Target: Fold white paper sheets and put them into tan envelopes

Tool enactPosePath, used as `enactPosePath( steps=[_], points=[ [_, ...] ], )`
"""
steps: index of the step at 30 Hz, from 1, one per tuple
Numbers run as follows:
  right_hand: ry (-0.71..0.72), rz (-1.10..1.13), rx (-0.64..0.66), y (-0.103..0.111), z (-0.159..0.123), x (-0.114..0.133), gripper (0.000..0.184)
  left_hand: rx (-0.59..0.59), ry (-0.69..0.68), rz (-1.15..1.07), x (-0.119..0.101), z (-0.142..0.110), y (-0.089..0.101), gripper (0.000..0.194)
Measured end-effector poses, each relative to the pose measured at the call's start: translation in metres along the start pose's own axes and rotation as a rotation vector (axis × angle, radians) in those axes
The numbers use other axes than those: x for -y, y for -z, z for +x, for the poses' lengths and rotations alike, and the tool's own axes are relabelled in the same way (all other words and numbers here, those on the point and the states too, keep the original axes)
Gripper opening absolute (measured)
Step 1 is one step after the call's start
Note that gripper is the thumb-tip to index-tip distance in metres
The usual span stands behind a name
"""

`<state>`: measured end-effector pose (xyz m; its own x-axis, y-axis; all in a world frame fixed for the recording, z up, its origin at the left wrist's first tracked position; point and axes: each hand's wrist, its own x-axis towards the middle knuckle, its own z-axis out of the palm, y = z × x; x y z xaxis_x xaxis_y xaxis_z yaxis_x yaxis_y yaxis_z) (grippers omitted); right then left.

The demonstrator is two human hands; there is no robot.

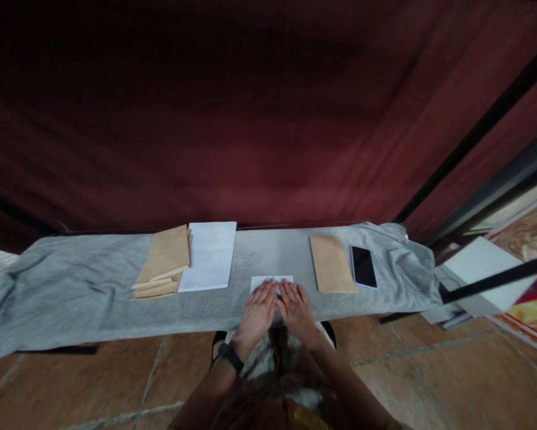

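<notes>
A small white sheet of paper (260, 279), apparently folded, lies at the front middle of the grey cloth. My left hand (260, 307) rests flat on it from the left, fingers stretched out. Beside it, my right hand (295, 304) also presses flat on the paper, with the fingertips of both hands close together. Most of the paper's near part is hidden under my hands. To the left lie a stack of white paper (209, 257) and a pile of brown envelopes (167, 257) that slightly overlaps it. A single brown envelope (333, 264) is to the right of my hands.
A phone (364, 267) lies right of the single envelope. The grey cloth (93, 286) covers a long narrow table and is wrinkled at both ends. Dark red fabric (259, 149) hangs behind it. A white box (483, 275) and black metal bars stand at the right.
</notes>
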<state>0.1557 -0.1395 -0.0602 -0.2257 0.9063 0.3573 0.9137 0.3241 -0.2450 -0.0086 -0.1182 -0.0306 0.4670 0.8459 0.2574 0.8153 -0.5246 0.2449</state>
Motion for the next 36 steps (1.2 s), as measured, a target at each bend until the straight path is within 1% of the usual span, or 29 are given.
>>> enactPosePath(
  steps=[3, 6, 9, 12, 15, 17, 21, 25, 28, 36],
  points=[
    [-0.012, -0.017, 0.016, -0.004, -0.003, -0.001, 0.051, 0.036, 0.031, 0.071, 0.002, 0.006, -0.013, 0.055],
    [-0.033, -0.008, 0.031, -0.006, 0.002, -0.006, 0.05, 0.049, 0.069, 0.122, 0.004, 0.008, -0.024, 0.057],
    [-0.047, -0.004, 0.035, -0.007, 0.013, -0.005, 0.049, 0.048, 0.086, 0.144, 0.005, 0.009, -0.03, 0.059],
    [-0.06, -0.009, 0.045, -0.009, 0.02, 0.003, 0.05, 0.075, 0.079, 0.157, 0.005, 0.01, -0.032, 0.062],
    [-0.069, -0.024, 0.041, -0.01, 0.018, 0.008, 0.05, 0.07, 0.09, 0.164, 0.005, 0.01, -0.031, 0.064],
    [-0.062, -0.034, 0.019, -0.01, 0.014, 0.007, 0.049, 0.051, 0.111, 0.155, 0.004, 0.009, -0.029, 0.064],
    [-0.061, -0.062, -0.005, -0.008, 0.007, -0.003, 0.05, 0.032, 0.152, 0.13, 0.005, 0.005, -0.02, 0.063],
    [-0.085, -0.057, 0.0, -0.007, 0.005, -0.012, 0.054, 0.033, 0.186, 0.115, 0.011, 0.001, -0.014, 0.072],
    [-0.091, -0.059, 0.004, -0.007, 0.005, -0.015, 0.056, 0.025, 0.201, 0.117, 0.016, -0.002, -0.012, 0.076],
    [-0.083, -0.098, -0.029, -0.004, -0.002, -0.021, 0.056, 0.002, 0.24, 0.154, 0.027, -0.013, -0.008, 0.074]
  ],
)
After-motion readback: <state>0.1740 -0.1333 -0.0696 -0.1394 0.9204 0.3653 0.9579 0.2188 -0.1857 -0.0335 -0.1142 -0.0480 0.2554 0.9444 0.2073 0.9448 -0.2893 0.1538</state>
